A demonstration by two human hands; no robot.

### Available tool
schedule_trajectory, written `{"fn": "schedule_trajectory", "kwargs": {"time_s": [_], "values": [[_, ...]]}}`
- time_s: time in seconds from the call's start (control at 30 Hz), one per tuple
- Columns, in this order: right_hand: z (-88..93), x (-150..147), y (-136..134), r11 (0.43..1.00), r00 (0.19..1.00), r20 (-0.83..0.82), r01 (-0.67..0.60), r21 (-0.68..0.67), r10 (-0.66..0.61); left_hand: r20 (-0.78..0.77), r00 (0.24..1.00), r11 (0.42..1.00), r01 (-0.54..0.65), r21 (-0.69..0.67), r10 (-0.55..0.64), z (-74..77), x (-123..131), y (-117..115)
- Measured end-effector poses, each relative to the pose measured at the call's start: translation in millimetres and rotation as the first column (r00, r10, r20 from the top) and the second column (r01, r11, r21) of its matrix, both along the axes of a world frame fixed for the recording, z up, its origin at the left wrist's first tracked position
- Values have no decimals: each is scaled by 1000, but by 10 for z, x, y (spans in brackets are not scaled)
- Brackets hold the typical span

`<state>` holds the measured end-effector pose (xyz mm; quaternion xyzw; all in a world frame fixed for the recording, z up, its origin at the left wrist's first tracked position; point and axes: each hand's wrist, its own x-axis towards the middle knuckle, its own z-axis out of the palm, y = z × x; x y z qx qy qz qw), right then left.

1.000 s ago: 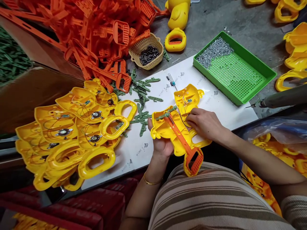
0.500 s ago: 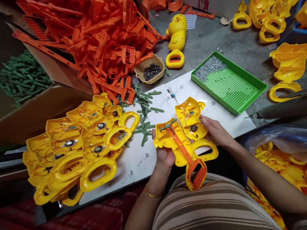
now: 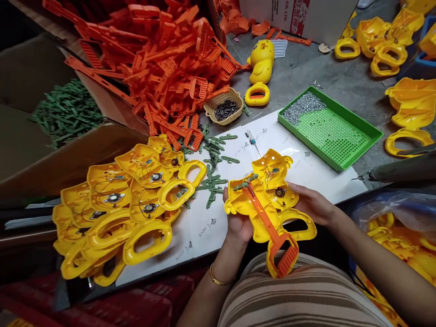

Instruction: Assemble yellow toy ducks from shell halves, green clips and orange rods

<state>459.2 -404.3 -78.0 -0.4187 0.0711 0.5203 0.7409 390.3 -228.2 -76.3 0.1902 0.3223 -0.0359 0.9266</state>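
Front edge of the worktop (image 3: 195, 222), one shell half per hand

Right up close, by the striped shirt (image 3: 293, 295), the left hand (image 3: 238, 222) has the lever half (image 3: 259, 227) gripped along its outer side, fingers tucked underneath where I can't see the tips. That yellow shell has an orange lever (image 3: 261, 211) running down it and a green crosspiece (image 3: 250, 180) across the lever's upper end. The right hand (image 3: 309, 202) is closed on the edge of the speaker half (image 3: 284, 176), thumb side up, other fingers hidden behind it. That one shows wires and a round black part (image 3: 279, 193). Both open sides face up and the halves overlap from this angle; can't tell if they actually touch.

Low on the right, loads of yellow pieces (image 3: 408, 259) sit in a plastic bag.

Over on the left there's a stack of similar wired shells (image 3: 102, 179), with loose green clips (image 3: 211, 184) just beside it. Past the hands lies a screwdriver (image 3: 252, 140), then a green tray (image 3: 308, 144) with small metal screws (image 3: 303, 106) heaped at its far-left end.

Further back: a woven basket (image 3: 213, 111) of black cylinders (image 3: 226, 109), a big orange heap (image 3: 153, 59) and a yellow duck figure (image 3: 262, 68). Furthest off is a printed carton (image 3: 316, 20).
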Motion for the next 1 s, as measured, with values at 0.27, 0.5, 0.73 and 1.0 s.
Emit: {"fn": "schedule_trajectory", "kwargs": {"time_s": [0.27, 0.5, 0.73, 1.0], "values": [[-63, -8, -252, 999, 999, -41, 35, 2, -35, 22, 999, 998, -43, 50, 42, -29, -67, 122], [153, -53, -161, 998, 999, 6, 43, -46, -43, 46, 998, 999, 52, -1, -52, -87, -129, 132], [218, -140, -6, 926, 664, 745, 239, -291, 63, 100, 986, 991, -134, 7, 133, -82, -24, 56], [274, -328, 170, 814, 135, 907, 404, -417, 398, 45, 986, 986, -157, -55, 159, -96, 75, -43]]}}
